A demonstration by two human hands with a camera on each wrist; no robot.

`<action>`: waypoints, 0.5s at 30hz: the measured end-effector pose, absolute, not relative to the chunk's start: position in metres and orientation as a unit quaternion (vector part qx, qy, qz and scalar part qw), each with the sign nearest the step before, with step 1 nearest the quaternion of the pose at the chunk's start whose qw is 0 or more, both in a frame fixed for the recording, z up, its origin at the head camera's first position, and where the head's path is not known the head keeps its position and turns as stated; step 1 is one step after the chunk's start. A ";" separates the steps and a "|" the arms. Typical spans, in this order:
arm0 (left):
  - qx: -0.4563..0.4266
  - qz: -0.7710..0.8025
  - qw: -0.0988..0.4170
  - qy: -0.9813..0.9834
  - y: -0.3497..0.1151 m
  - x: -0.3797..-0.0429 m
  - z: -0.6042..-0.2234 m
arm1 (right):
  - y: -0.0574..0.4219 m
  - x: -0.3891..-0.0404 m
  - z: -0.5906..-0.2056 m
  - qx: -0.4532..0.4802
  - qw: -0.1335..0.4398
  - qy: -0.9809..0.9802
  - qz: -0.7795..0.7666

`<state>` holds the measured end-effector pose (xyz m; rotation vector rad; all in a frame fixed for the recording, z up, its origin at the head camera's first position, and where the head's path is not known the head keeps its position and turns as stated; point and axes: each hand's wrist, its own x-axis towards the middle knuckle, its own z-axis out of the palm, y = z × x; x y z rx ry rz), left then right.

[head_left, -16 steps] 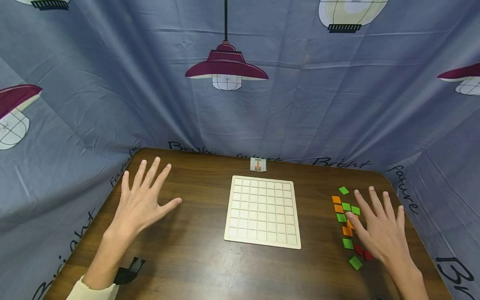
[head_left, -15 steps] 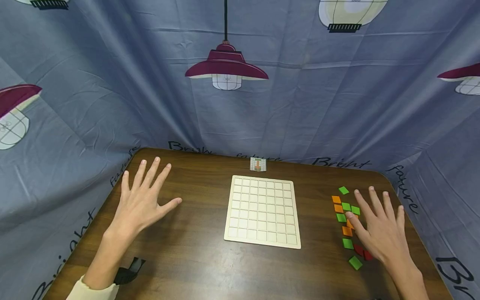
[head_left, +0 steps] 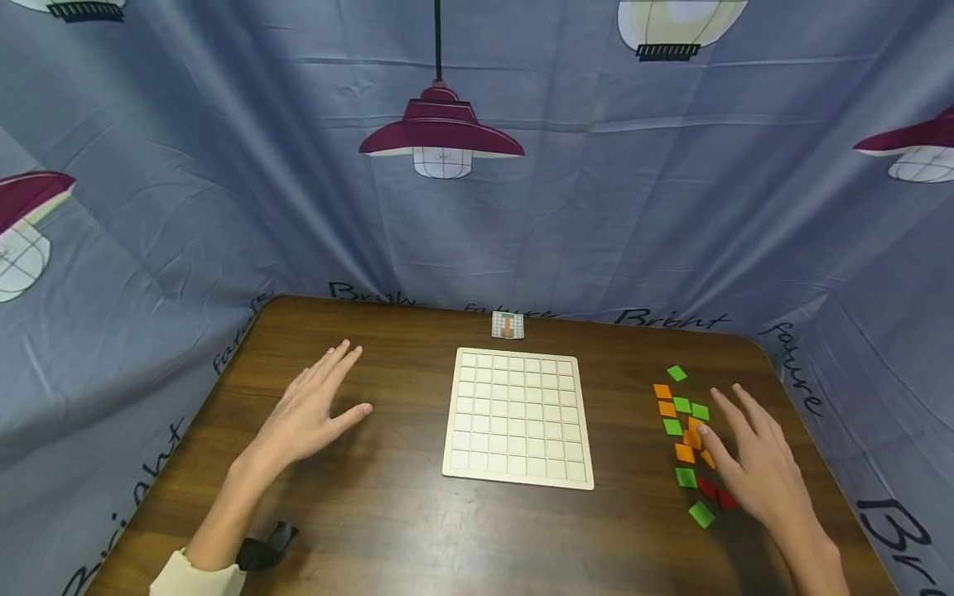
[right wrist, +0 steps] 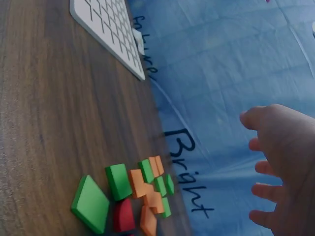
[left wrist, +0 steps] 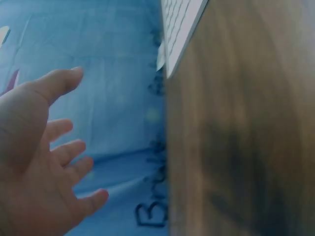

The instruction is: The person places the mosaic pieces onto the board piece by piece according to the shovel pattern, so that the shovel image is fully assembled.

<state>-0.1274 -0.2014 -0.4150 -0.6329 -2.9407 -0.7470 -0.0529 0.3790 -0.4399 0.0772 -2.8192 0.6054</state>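
My left hand hovers above the table's left side, fingers extended and thumb apart, holding nothing; the left wrist view shows its palm side. Over on the right, my right hand is held above and beside a loose group of small tiles, its fingers slightly bent and empty. Among those tiles are green tiles, orange tiles and red tiles; the right wrist view shows them as thick pieces. A pale square grid board lies between the hands, its cells bare.
A small card printed with a grid and an orange figure lies behind the board. The brown wooden table ends at a blue curtain with printed lamps and lettering. A black strap hangs at the left wrist.
My left hand has turned onto its side and shifted slightly right. My right hand has drawn its fingers closer together, uncovering more orange tiles. The head view has shifted slightly.
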 end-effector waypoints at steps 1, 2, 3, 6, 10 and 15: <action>-0.213 -0.262 0.008 -0.941 -0.198 -0.128 -0.420 | 0.380 -0.052 -0.442 0.021 0.128 -0.967 0.221; -0.221 -0.282 -0.002 -0.933 -0.195 -0.129 -0.425 | 0.381 -0.052 -0.445 0.016 0.127 -0.965 0.230; -0.230 -0.301 -0.015 -0.925 -0.191 -0.129 -0.431 | 0.381 -0.051 -0.447 0.011 0.127 -0.962 0.240; -0.254 -0.341 -0.043 -0.904 -0.177 -0.128 -0.445 | 0.383 -0.051 -0.453 0.006 0.133 -0.955 0.264; -0.284 -0.361 -0.071 -0.886 -0.157 -0.129 -0.461 | 0.386 -0.050 -0.459 0.006 0.156 -0.944 0.290; -0.318 -0.352 -0.099 -0.875 -0.135 -0.133 -0.477 | 0.392 -0.047 -0.468 -0.012 0.173 -0.938 0.301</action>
